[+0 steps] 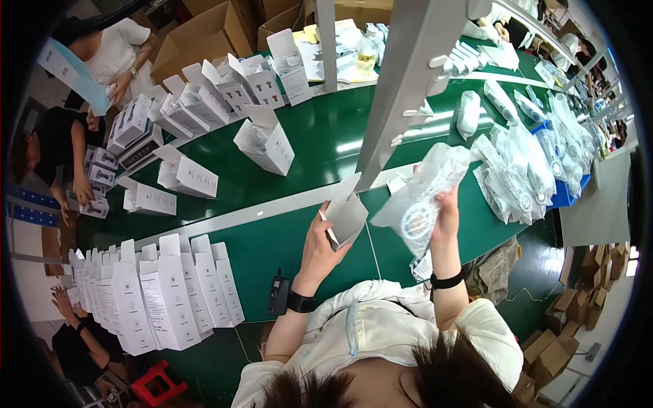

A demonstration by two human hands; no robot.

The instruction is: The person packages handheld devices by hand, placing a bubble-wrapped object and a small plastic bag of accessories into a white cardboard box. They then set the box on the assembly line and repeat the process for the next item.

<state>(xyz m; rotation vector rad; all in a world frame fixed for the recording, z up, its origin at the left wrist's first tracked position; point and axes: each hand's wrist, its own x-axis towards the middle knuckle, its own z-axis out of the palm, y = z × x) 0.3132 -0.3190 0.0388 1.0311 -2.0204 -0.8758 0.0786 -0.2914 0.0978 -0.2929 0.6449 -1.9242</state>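
Note:
My left hand (317, 246) is wrapped round a white cardboard box (347, 216) whose top flap stands up and whose open end faces me. Close beside it on the right, my right hand (445, 216) grips a clear plastic bag (425, 194). Something whitish with a round part shows through the plastic, but its kind is not clear. Bag and box are apart, both held above the green table (394, 248). On the right lies a heap of similar bagged items (517, 173), partly in a blue bin (578, 187).
Rows of open white boxes (163, 292) stand at left. More filled boxes (265, 143) sit on the green belt (320, 143) beyond a metal rail. A grey upright post (401, 88) rises ahead. Co-workers (58, 149) work at left. Brown cartons (558, 347) and a red stool (158, 384) are on the floor.

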